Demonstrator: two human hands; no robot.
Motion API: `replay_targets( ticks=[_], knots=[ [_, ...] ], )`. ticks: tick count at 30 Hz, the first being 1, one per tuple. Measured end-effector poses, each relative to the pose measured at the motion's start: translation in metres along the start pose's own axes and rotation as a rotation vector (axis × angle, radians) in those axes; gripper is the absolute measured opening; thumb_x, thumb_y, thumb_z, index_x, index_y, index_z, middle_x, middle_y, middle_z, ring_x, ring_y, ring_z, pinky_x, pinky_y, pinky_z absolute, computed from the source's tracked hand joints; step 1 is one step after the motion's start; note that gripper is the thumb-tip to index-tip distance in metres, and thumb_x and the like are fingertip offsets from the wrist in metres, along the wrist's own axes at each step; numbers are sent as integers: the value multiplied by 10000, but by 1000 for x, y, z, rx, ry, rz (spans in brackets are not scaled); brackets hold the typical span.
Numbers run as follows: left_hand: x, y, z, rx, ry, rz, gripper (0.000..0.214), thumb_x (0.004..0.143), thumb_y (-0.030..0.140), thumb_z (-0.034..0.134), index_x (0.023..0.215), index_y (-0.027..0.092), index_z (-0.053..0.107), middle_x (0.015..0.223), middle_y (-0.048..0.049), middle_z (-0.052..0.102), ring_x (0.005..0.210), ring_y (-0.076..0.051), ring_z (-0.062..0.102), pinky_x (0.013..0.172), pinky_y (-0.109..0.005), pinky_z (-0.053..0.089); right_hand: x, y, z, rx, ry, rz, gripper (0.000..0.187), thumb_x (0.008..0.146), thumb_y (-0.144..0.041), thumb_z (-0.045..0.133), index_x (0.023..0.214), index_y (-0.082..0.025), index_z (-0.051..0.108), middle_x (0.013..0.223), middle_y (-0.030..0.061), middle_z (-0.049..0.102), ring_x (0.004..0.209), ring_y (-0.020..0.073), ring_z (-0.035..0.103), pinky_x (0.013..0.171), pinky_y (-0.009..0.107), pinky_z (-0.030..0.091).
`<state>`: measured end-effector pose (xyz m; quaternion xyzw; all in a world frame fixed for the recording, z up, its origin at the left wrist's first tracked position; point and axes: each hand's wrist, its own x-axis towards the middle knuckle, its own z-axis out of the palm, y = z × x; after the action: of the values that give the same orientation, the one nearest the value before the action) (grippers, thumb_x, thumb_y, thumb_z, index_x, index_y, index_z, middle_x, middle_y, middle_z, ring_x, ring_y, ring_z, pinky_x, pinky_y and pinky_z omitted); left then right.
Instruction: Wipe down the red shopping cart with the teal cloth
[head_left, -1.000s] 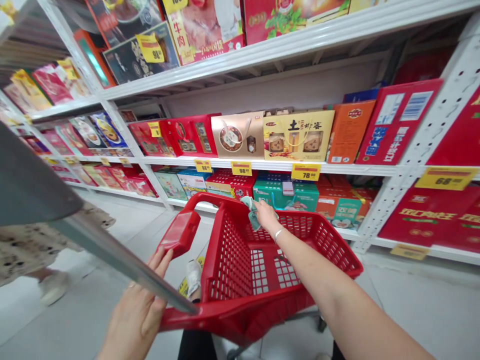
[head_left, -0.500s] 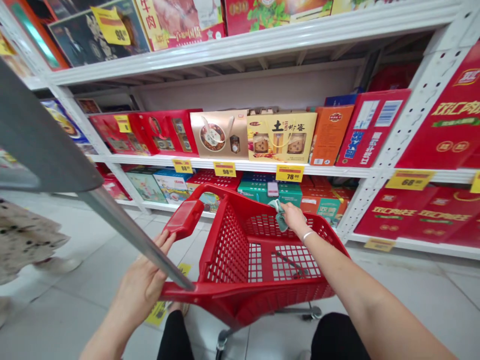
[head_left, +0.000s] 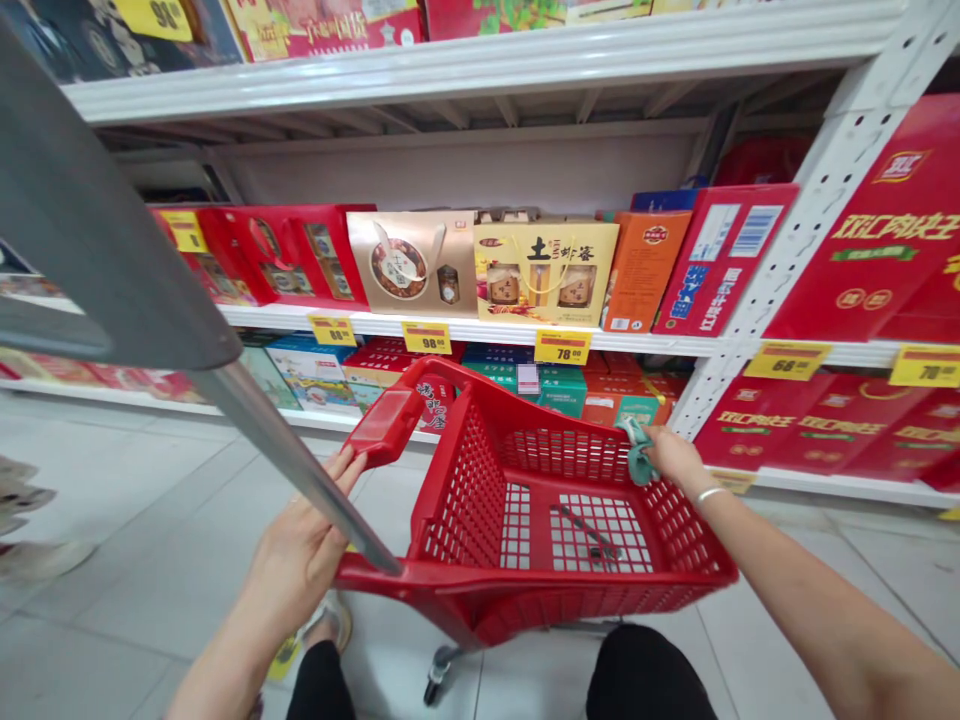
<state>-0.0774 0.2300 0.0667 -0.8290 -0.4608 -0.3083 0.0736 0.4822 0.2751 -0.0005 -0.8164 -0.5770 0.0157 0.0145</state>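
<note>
A red plastic shopping cart basket (head_left: 480, 600) stands in front of me, its mesh walls open to the floor tiles. My left hand (head_left: 304, 540) is wrapped around the basket's near left rim, just below a red handle grip (head_left: 385, 425). A grey metal pole (head_left: 292, 460) passes over that hand and rises toward the camera. My right hand (head_left: 673, 458) rests at the far right rim, pinching a teal cloth (head_left: 637, 452). A small dark rod (head_left: 589, 533) lies on the basket floor.
White metal shelving (head_left: 465, 325) holds boxed gifts, including a gold box (head_left: 546, 272), with yellow price tags along the edges. A red carton stack (head_left: 874, 230) fills the right bay. A shoe (head_left: 37, 560) of another person shows at the left edge. My black trouser legs (head_left: 645, 675) show below.
The shelves have slid left in view as the cart and I shifted right. My right hand and cloth moved right along the rim. The other person has nearly left the frame.
</note>
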Motion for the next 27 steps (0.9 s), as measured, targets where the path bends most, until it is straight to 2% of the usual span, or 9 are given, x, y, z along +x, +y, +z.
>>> replay_targets(
  ticks=[3,6,10,13,17,22,27],
  knots=[
    [4,4,4,-33,-18,-28,596,1010,507,242,1483,242,488,1542,-78,498,1399,-277,488,1118,-407,466,2,13,4,-5,-3,8,427,909,-211,560,1333,-220,609,1176,130,686,1047,230,676,843,286,468],
    [3,3,11,-44,23,-50,599,1002,511,234,1476,262,502,1522,-64,526,1401,-272,489,1135,-414,449,6,11,6,-12,4,-11,410,912,-221,575,1318,-193,622,1164,146,686,1054,240,667,869,294,465],
    [1,3,9,-18,24,-54,593,1002,483,223,1466,258,515,1502,-60,549,1389,-274,504,1134,-417,450,12,-8,3,-10,19,-57,388,955,-213,520,1327,-175,626,1255,168,654,1108,245,646,918,303,458],
    [-1,4,2,23,14,-69,584,999,470,230,1467,265,513,1478,-59,573,1371,-275,522,1107,-415,475,20,-34,-1,10,30,-115,403,979,-209,487,1362,-186,610,1274,158,650,1139,237,635,930,287,451],
    [-4,2,-2,66,28,-73,597,997,480,217,1468,257,508,1426,-69,617,1344,-268,547,1085,-421,491,32,-91,-6,58,50,-205,407,968,-204,508,1358,-224,620,1261,130,663,1104,226,645,929,283,450],
    [-7,-1,-1,115,57,-31,598,995,480,227,1464,239,509,1385,-90,645,1304,-269,579,1031,-415,524,40,-190,-15,147,75,-347,411,968,-254,526,1371,-264,607,1208,101,677,1053,212,657,898,274,465],
    [-5,4,-6,150,20,-9,596,984,484,260,1469,232,499,1385,-96,645,1312,-278,574,1040,-424,514,48,-285,-32,242,106,-455,392,998,-271,471,1369,-271,594,1210,90,665,1064,212,647,884,277,476]
  ],
)
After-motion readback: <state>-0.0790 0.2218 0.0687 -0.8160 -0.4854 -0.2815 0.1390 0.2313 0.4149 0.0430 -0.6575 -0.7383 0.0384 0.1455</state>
